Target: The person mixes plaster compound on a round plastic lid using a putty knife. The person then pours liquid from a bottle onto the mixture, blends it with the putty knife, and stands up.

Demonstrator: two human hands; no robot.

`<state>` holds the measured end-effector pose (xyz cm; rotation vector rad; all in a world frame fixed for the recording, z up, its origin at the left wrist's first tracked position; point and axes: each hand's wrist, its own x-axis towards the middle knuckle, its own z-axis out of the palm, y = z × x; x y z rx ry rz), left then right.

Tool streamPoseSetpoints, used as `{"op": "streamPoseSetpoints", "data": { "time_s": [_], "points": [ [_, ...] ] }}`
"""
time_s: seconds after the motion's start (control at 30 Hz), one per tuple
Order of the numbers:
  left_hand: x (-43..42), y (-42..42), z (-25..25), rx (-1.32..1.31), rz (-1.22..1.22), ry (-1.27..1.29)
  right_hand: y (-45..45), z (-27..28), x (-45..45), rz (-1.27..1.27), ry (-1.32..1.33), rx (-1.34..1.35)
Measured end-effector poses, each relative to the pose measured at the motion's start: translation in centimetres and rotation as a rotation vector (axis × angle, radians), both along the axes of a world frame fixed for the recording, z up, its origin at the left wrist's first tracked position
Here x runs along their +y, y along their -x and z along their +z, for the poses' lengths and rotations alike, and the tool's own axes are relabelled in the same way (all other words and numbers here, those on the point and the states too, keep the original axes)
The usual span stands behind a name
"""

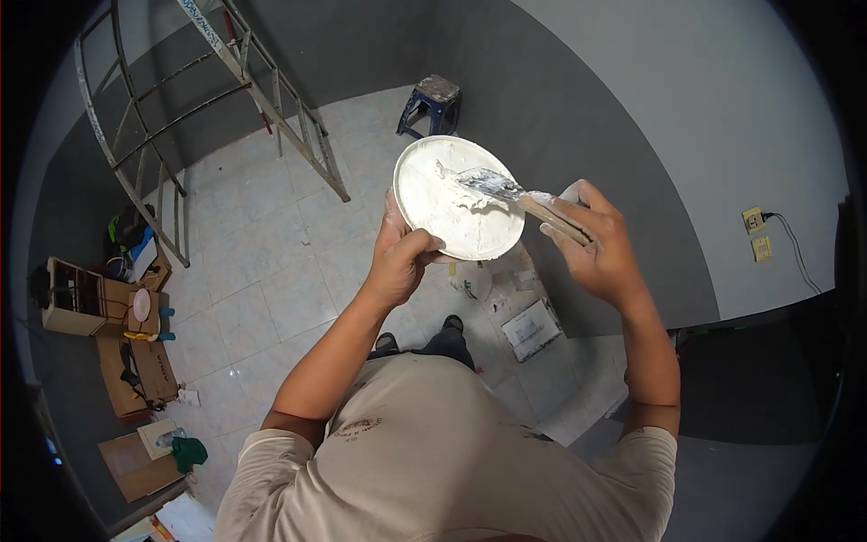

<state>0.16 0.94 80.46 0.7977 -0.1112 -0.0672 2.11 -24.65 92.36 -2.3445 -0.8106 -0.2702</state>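
My left hand (pixel 402 257) grips the lower left edge of a round white lid (pixel 429 194), its thumb over the rim. White paste is smeared across the lid, thickest near its middle. In my right hand (pixel 591 239) is a putty knife (pixel 551 217), held by its wooden handle. Its metal blade, coated with white paste, rests against the paste on the lid. White residue marks the fingers of my right hand.
Metal scaffold frames (pixel 248 81) stand at the upper left, and a blue stool (pixel 433 104) beyond the lid. Cardboard boxes (pixel 135 366) lie at the left. A whitish tray (pixel 531 331) is on the tiled floor. Yellow outlets (pixel 753 219) sit on the right wall.
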Motion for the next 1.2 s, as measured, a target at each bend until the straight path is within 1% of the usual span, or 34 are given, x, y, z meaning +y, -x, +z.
{"op": "streamPoseSetpoints", "data": {
  "time_s": [0.03, 0.1, 0.2, 0.33, 0.43, 0.5, 0.53, 0.57, 0.6, 0.63, 0.7, 0.8, 0.87, 0.93, 1.0, 1.07, 1.1, 1.17, 1.2],
  "points": [
    [0.1, 0.0, -0.1, 0.005, -0.026, -0.037, -0.2, 0.5, 0.0, -0.006, -0.002, -0.001],
    [0.0, 0.1, -0.5, 0.01, -0.06, -0.077, -0.3, 1.8, 0.0, -0.017, 0.127, 0.025],
    [-0.5, 0.3, -0.8, 0.002, -0.049, -0.113, -0.2, 3.1, 0.6, -0.025, 0.129, 0.071],
    [-1.0, 0.5, -0.2, 0.002, -0.01, -0.04, 0.2, 3.3, 1.3, -0.033, 0.17, 0.026],
    [-1.1, 0.7, -0.2, 0.008, 0.015, 0.034, 1.0, 2.4, 2.0, -0.05, 0.122, -0.002],
    [-1.0, 0.8, -0.4, 0.02, 0.023, 0.074, 1.6, 1.3, 2.7, 0.002, 0.064, -0.023],
    [-1.1, 0.8, -0.4, 0.009, 0.046, 0.116, 1.9, 0.4, 3.1, 0.004, 0.06, -0.018],
    [-1.1, 0.8, -0.5, 0.0, 0.07, 0.157, 2.2, -0.8, 3.2, 0.008, 0.083, -0.075],
    [-0.9, 0.7, -0.8, 0.007, 0.073, 0.151, 2.5, -2.0, 3.4, 0.012, 0.105, -0.132],
    [-0.6, 0.4, -1.4, 0.002, 0.07, 0.136, 2.8, -3.3, 3.5, 0.016, 0.099, -0.124],
    [-0.4, 0.1, -2.6, 0.009, 0.075, 0.114, 3.3, -6.1, 3.4, -0.066, 0.158, -0.214],
    [-0.3, -0.2, -4.1, 0.057, 0.087, 0.057, 3.7, -8.8, 4.2, -0.085, 0.103, -0.22],
    [-0.7, -0.7, -4.6, 0.11, 0.101, 0.079, 3.6, -9.8, 4.7, -0.113, 0.064, -0.167],
    [-1.1, -1.6, -6.4, 0.143, 0.097, 0.078, 2.9, -10.6, 4.5, -0.151, 0.025, -0.113],
    [-1.4, -2.6, -8.3, 0.179, 0.083, 0.074, 2.1, -11.3, 3.9, -0.16, -0.073, -0.087],
    [-1.2, -3.8, -9.5, 0.207, 0.035, 0.164, 1.4, -12.6, 3.3, -0.175, -0.101, -0.064],
    [-1.4, -4.4, -9.6, 0.217, 0.004, 0.146, 1.2, -13.2, 3.1, -0.195, -0.114, -0.05],
    [-1.6, -5.1, -9.8, 0.248, 0.027, 0.13, 0.8, -14.3, 2.7, -0.195, -0.135, -0.017],
    [-1.4, -5.7, -10.9, 0.285, 0.031, 0.121, 0.6, -15.2, 2.5, -0.192, -0.129, -0.006]
  ]
}}
